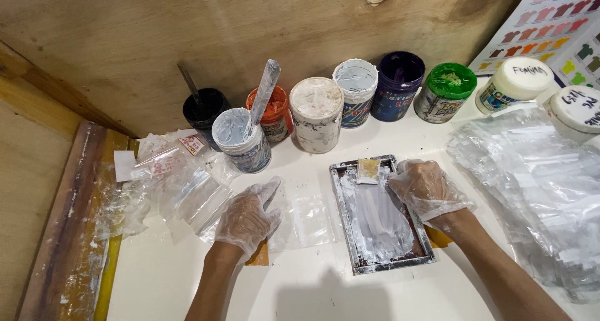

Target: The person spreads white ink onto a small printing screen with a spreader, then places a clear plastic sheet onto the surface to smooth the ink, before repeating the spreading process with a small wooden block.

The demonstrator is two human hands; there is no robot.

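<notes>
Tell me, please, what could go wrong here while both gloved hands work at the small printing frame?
1. The right hand rests on the frame, which is covered in wet white ink; its glove may smear the clear bags stacked beside it.
2. The open white jar with a spatula leaning in it stands near the left hand; a bump could tip it.

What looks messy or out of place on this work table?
A white-smeared stick leans tilted out of an open pot of white paint. The small framed screen under the right hand is smeared white. Crumpled clear bags lie loose beside the left hand. Nothing looks spilled or broken.
</notes>
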